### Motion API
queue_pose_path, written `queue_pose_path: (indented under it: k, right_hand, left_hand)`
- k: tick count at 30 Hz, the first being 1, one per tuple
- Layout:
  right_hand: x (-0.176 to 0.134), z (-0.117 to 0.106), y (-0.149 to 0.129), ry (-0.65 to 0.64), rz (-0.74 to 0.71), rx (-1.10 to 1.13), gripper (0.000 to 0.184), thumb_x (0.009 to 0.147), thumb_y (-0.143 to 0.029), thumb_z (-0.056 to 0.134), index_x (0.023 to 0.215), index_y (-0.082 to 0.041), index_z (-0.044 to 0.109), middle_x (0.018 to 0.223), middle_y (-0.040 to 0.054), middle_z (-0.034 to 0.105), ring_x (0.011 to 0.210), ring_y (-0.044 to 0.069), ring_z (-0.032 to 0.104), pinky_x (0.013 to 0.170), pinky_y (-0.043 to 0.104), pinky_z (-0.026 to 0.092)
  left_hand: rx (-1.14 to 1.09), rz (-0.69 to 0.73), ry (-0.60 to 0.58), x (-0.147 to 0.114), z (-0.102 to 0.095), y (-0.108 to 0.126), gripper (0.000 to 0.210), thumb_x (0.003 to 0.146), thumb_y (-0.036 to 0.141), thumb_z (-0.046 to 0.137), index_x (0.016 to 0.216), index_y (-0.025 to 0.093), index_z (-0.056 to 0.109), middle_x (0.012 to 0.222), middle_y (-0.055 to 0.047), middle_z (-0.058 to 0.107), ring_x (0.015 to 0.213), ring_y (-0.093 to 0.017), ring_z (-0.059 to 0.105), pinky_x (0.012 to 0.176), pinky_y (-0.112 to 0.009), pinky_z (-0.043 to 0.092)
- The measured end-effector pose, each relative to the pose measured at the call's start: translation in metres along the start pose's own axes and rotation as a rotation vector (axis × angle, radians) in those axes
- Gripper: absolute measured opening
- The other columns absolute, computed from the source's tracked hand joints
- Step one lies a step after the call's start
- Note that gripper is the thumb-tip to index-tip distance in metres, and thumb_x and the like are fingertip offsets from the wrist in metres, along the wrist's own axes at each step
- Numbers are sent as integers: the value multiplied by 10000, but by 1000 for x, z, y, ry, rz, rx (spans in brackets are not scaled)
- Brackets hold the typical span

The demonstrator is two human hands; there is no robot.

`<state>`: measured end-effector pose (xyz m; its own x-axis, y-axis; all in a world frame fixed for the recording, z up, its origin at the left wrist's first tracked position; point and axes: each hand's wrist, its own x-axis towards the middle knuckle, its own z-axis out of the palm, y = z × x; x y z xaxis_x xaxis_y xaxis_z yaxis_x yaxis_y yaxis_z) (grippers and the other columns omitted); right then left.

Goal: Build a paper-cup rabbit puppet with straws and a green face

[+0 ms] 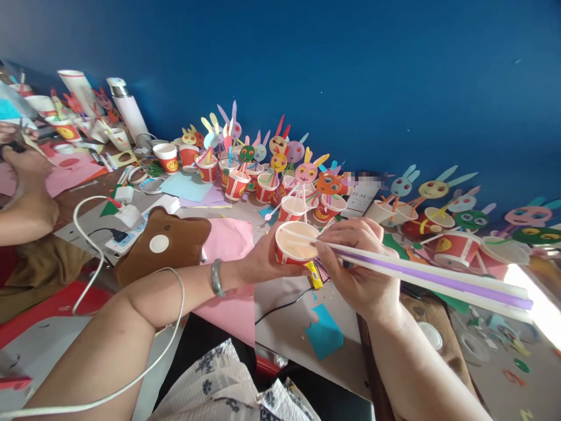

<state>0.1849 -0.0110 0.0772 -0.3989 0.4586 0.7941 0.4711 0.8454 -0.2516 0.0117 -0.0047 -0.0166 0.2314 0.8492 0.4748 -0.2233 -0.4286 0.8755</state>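
The right hand [363, 269] pinches a white-and-purple strip [438, 280] jutting right; the left hand [262, 250] grasps a paper cup [296, 242] mid-scene. Open table [280, 318] lies near (bar a blue scrap [324, 333]); rabbit-topped cups [237, 186] crowd the far side.

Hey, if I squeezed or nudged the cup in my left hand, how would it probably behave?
The cup is probably light for its size, since it looks like thin-walled paper. A hard squeeze from the left hand would likely dent it. Set down and nudged, it may tip, as the similar cup by the wall narrows toward its base.
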Motion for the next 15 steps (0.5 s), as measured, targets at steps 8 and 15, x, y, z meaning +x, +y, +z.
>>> queue_pose_path:
  k: [8, 15]
  right_hand:
    - [-2, 1, 2, -83, 7, -12, 108, 840, -152, 671, 847, -258, 651, 824, 19, 729, 793, 226, 694, 888, 474, 500]
    - [-5, 9, 7, -89, 26, -28, 93, 839, -170, 698, 867, -259, 695, 898, 49, 740, 862, 226, 701, 862, 447, 543]
  left_hand:
    - [37, 34, -26, -4, -4, -6, 773, 683, 338, 899, 1321, 225, 475, 1285, -116, 627, 1214, -289, 612, 1033, -449, 502]
    - [115, 62, -68, -6, -3, -12, 886, 636, 403, 919, 1377, 260, 454, 1354, -110, 585, 1258, -325, 582, 1054, -491, 481]
